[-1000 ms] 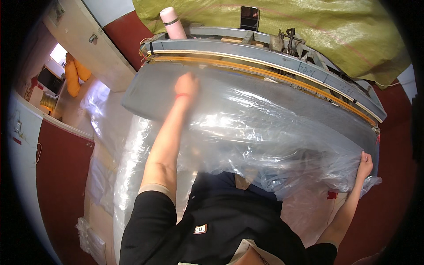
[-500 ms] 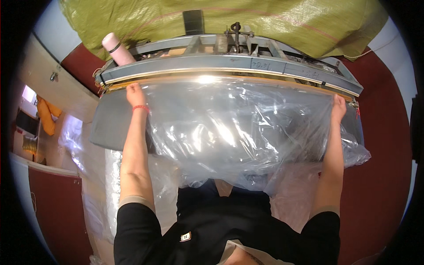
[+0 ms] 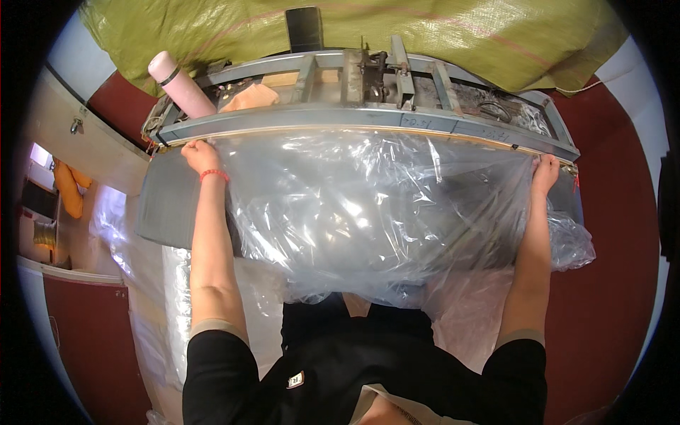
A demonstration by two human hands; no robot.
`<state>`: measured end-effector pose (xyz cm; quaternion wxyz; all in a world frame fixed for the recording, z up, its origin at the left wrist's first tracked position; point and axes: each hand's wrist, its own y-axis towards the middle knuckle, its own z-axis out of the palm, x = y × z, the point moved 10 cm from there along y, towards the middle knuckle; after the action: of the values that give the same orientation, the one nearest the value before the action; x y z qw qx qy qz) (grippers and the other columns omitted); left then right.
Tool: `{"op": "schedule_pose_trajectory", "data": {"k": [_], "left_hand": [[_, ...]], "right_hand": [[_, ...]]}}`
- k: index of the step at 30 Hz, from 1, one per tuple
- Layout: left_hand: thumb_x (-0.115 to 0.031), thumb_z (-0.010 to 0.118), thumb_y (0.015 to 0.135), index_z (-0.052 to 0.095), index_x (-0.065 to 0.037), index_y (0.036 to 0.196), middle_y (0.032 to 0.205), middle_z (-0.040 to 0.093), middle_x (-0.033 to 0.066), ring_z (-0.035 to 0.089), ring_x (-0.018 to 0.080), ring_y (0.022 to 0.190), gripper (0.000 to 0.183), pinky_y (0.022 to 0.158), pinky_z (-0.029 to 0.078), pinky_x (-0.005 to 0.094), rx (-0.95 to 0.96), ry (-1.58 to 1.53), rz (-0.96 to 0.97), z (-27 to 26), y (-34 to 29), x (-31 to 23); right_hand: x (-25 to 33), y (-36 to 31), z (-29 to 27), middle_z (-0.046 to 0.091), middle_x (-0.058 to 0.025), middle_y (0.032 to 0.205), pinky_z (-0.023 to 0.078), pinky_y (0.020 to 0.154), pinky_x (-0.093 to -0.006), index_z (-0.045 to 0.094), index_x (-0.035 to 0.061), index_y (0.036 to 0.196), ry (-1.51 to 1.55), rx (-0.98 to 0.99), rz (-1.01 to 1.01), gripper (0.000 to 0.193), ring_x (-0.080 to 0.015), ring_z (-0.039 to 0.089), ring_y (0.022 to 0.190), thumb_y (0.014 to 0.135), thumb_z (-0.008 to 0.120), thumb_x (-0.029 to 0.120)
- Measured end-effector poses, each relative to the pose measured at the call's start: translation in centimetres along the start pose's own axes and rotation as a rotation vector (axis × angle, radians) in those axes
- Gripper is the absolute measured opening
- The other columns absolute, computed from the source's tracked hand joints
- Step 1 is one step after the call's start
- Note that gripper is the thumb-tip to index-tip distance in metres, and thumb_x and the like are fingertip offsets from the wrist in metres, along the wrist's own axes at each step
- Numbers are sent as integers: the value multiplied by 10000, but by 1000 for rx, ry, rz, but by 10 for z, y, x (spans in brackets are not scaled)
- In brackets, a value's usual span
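A wide clear plastic sheet (image 3: 333,205) stretches over a dark grey padded surface (image 3: 166,202) in front of me, wrinkled and shiny. My left hand (image 3: 201,156), a red bracelet on its wrist, is closed at the sheet's far left corner. At the far right corner my right hand (image 3: 545,174) pinches the film. Between them, the sheet's far edge runs under the long grey metal bar (image 3: 326,117) of a frame-like machine, which looks like a bar sealer. The bar lies down along that edge.
A pink bottle (image 3: 183,86) leans in the frame's left end, beside a peach-coloured cloth (image 3: 251,98). A lever mechanism (image 3: 382,74) stands mid-frame. Behind are a dark phone-like slab (image 3: 304,28) and a yellow-green tarp (image 3: 453,35). More clear film (image 3: 177,312) hangs at lower left.
The long metal bar has come down onto the sheet's far edge, and the lever parts have swung. My left hand has shifted slightly left and nearer; the right has barely moved.
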<state>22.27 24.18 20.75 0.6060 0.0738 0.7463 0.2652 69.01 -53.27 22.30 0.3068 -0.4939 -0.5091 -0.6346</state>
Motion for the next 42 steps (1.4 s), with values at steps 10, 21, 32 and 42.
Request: {"op": "schedule_pose_trajectory", "data": {"k": [10, 21, 32, 42], "left_hand": [[-346, 310, 926, 495, 63, 1015, 821, 587, 163, 579, 235, 637, 458, 586, 484, 312, 882, -244, -755, 6, -66, 1], [-159, 604, 793, 573, -82, 774, 700, 565, -33, 508, 46, 653, 85, 566, 373, 183, 1264, -278, -241, -43, -161, -131], [-70, 699, 703, 507, -57, 636, 666, 523, -39, 456, 40, 669, 204, 631, 386, 195, 1298, -310, 138, -106, -224, -238], [-113, 521, 842, 537, -32, 846, 635, 550, 8, 522, 79, 575, 83, 583, 437, 248, 2371, -116, 118, -209, -309, -82]], "right_hand": [[72, -54, -5, 480, 42, 621, 355, 528, -204, 551, 1, 696, -245, 225, -218, 268, -49, 397, 550, 829, 568, 232], [0, -159, -226, 420, -131, 481, 321, 487, -332, 454, -21, 537, -1327, 538, 13, 348, -180, 397, 472, 774, 591, 194], [318, -364, 180, 499, -86, 1177, 405, 848, -305, 486, 74, 1163, -5, 1118, -661, 547, -194, 471, 1082, 654, 680, 128], [251, -253, 173, 524, 32, 761, 366, 622, -207, 581, 68, 839, 92, 663, -148, 206, -65, 443, 675, 876, 480, 244]]}}
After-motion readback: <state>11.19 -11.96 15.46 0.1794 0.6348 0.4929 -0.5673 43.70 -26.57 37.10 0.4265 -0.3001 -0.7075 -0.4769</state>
